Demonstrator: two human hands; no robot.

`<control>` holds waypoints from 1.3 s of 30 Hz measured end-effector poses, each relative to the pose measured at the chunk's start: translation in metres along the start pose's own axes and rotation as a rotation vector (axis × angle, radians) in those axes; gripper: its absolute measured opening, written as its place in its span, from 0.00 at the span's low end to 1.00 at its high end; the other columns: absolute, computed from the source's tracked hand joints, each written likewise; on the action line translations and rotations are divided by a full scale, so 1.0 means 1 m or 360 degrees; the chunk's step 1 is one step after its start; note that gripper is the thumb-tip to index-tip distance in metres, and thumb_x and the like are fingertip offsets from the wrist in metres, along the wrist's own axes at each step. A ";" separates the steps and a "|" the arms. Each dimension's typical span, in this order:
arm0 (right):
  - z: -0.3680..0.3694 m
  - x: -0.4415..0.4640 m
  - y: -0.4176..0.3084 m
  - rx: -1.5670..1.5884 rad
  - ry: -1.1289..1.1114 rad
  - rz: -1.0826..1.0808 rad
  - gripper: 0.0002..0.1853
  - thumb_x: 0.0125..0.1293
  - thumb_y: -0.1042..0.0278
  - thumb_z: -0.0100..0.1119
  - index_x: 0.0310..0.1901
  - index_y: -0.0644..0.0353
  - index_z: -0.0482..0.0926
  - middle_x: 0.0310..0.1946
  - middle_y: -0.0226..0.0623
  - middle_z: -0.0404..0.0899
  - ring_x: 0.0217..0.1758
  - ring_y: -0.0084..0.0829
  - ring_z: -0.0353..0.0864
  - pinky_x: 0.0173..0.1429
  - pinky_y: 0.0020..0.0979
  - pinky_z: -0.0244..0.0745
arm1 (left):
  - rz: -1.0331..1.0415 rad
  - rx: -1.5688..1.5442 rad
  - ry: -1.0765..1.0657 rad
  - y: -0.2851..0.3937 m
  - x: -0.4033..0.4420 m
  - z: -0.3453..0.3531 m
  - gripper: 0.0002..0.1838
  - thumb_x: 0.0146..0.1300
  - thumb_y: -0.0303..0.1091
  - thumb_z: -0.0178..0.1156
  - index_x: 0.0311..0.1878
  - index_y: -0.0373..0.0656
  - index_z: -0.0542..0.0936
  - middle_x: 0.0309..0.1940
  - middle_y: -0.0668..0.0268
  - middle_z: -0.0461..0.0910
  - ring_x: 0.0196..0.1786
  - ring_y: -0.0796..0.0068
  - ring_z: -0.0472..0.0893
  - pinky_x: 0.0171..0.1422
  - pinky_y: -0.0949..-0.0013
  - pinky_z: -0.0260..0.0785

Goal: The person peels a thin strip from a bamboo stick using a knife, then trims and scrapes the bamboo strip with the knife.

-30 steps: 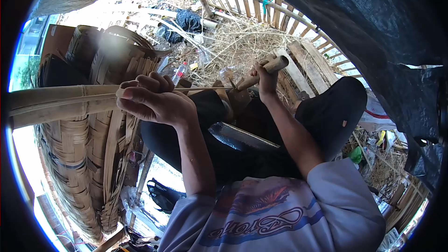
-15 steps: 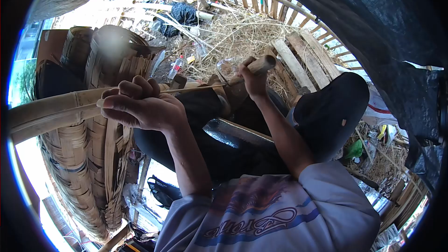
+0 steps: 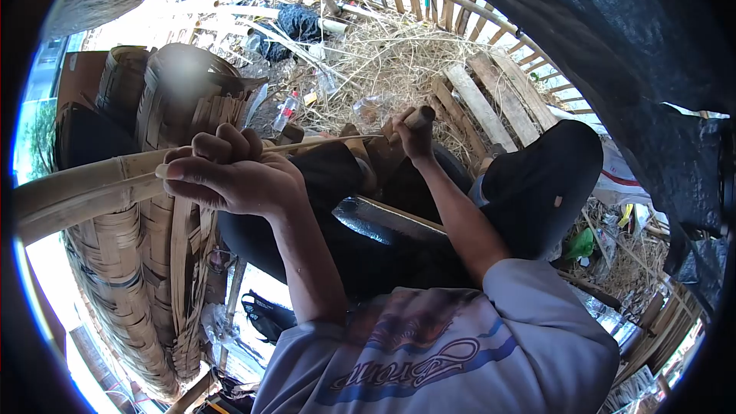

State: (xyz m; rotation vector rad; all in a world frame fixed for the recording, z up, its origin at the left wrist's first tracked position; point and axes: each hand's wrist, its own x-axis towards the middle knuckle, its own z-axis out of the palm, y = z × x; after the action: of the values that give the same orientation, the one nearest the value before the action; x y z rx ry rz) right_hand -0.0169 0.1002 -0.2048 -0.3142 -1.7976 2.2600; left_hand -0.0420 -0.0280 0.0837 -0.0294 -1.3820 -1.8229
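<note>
Thumb and curled fingers of my left hand [image 3: 238, 176] pinch a thin bamboo strip [image 3: 310, 143], which runs right toward the tool in my other hand. Behind my left hand a thick bamboo pole [image 3: 84, 188] reaches in from the left edge. My right hand [image 3: 415, 135] is wrapped round the wooden handle [image 3: 419, 116] of a tool; its blade [image 3: 381, 155] points down and left, partly in shadow, near the strip's end. Across my lap lies a wide shiny blade [image 3: 368, 218], partly hidden by dark cloth.
Woven bamboo baskets [image 3: 115, 284] stand at the left. Ahead are dry straw [image 3: 391, 54], a plastic bottle [image 3: 287, 110], black plastic bags [image 3: 299, 23] and wooden planks [image 3: 483, 107]. A slatted fence [image 3: 460, 8] curves behind; a dark tarp [image 3: 606, 38] hangs at the right.
Both hands have shifted left, my right hand also slightly down, with the tool handle turning more toward me. My left hand keeps its pinch on the strip.
</note>
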 end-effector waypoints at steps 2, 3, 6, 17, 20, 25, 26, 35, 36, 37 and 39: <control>-0.008 0.002 -0.001 0.0099 0.0327 0.0217 0.04 0.52 0.75 0.59 0.24 0.62 0.74 0.17 0.31 0.76 0.21 0.22 0.75 0.28 0.24 0.70 | 0.0028 0.0015 0.0025 0.000 -0.001 -0.002 0.15 0.72 0.50 0.44 0.34 0.55 0.55 0.14 0.76 0.53 0.16 0.85 0.48 0.17 0.79 0.39; -0.011 0.006 -0.008 0.0046 0.0238 0.0231 0.04 0.55 0.78 0.56 0.27 0.59 0.71 0.22 0.31 0.74 0.26 0.22 0.75 0.34 0.27 0.71 | 0.0054 0.0020 0.0050 -0.001 -0.001 -0.001 0.15 0.72 0.50 0.44 0.35 0.55 0.55 0.15 0.75 0.54 0.16 0.86 0.49 0.17 0.79 0.40; -0.003 0.014 -0.034 0.0382 0.0175 0.0158 0.05 0.55 0.78 0.56 0.26 0.59 0.71 0.20 0.30 0.72 0.25 0.22 0.73 0.35 0.26 0.71 | 0.0154 0.0238 0.0257 0.001 0.000 0.007 0.16 0.74 0.48 0.41 0.31 0.54 0.53 0.14 0.76 0.50 0.15 0.87 0.48 0.16 0.79 0.40; 0.005 0.015 -0.016 0.0113 0.0157 0.0155 0.04 0.55 0.76 0.57 0.26 0.60 0.71 0.22 0.32 0.75 0.27 0.23 0.76 0.37 0.27 0.72 | 0.0235 0.0314 0.0315 -0.005 0.011 -0.005 0.14 0.74 0.44 0.43 0.33 0.54 0.55 0.14 0.76 0.52 0.16 0.86 0.49 0.17 0.79 0.41; 0.015 0.010 -0.014 0.0099 0.0078 0.0135 0.04 0.55 0.76 0.57 0.27 0.60 0.71 0.20 0.32 0.75 0.26 0.23 0.76 0.34 0.28 0.72 | 0.0208 0.0383 0.0395 -0.006 0.014 -0.008 0.13 0.74 0.44 0.44 0.34 0.55 0.55 0.13 0.77 0.52 0.16 0.87 0.49 0.17 0.79 0.41; 0.011 0.004 0.016 -0.0182 -0.0005 -0.0115 0.03 0.55 0.75 0.59 0.27 0.61 0.74 0.20 0.31 0.76 0.23 0.22 0.77 0.29 0.25 0.72 | 0.0212 0.0348 0.0301 -0.005 0.015 -0.006 0.12 0.73 0.44 0.45 0.35 0.55 0.58 0.13 0.78 0.52 0.16 0.88 0.49 0.17 0.79 0.41; 0.010 0.007 0.014 -0.0002 0.0086 0.0103 0.04 0.54 0.73 0.60 0.27 0.61 0.75 0.20 0.31 0.77 0.24 0.21 0.78 0.30 0.26 0.72 | 0.0233 0.0321 0.0352 -0.008 0.017 -0.006 0.11 0.73 0.44 0.45 0.35 0.55 0.58 0.13 0.78 0.52 0.16 0.89 0.49 0.17 0.79 0.41; 0.014 0.006 0.010 0.0200 0.0185 -0.0104 0.05 0.53 0.74 0.59 0.24 0.61 0.74 0.19 0.30 0.75 0.24 0.22 0.77 0.30 0.24 0.72 | 0.0248 0.0389 0.0359 -0.013 0.016 -0.011 0.10 0.73 0.44 0.47 0.42 0.51 0.62 0.14 0.77 0.57 0.16 0.89 0.51 0.17 0.80 0.42; 0.010 0.009 0.008 0.0206 0.0183 -0.0104 0.05 0.53 0.74 0.59 0.24 0.61 0.74 0.19 0.30 0.75 0.24 0.22 0.77 0.30 0.24 0.72 | 0.0303 0.0387 0.0336 -0.012 0.015 -0.011 0.10 0.73 0.44 0.48 0.43 0.50 0.63 0.15 0.77 0.58 0.16 0.89 0.52 0.17 0.80 0.43; 0.004 0.012 0.007 0.0160 0.0182 0.0026 0.05 0.55 0.75 0.57 0.25 0.61 0.72 0.20 0.30 0.74 0.25 0.22 0.75 0.33 0.25 0.72 | 0.0236 0.0318 0.0348 -0.009 0.016 -0.011 0.11 0.73 0.44 0.47 0.43 0.49 0.62 0.15 0.76 0.59 0.16 0.89 0.53 0.17 0.80 0.44; 0.008 0.018 -0.019 0.0135 0.0136 0.0091 0.05 0.57 0.76 0.56 0.26 0.60 0.70 0.22 0.31 0.73 0.26 0.23 0.75 0.36 0.27 0.73 | 0.0207 0.0332 0.0369 -0.009 0.022 -0.017 0.12 0.72 0.46 0.47 0.44 0.49 0.62 0.15 0.75 0.59 0.16 0.88 0.54 0.18 0.80 0.46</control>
State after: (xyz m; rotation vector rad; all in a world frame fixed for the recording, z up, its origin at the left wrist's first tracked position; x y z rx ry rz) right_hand -0.0353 0.1027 -0.1850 -0.4447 -1.6660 2.3166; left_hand -0.0544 -0.0539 0.0798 0.1904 -1.3641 -1.5163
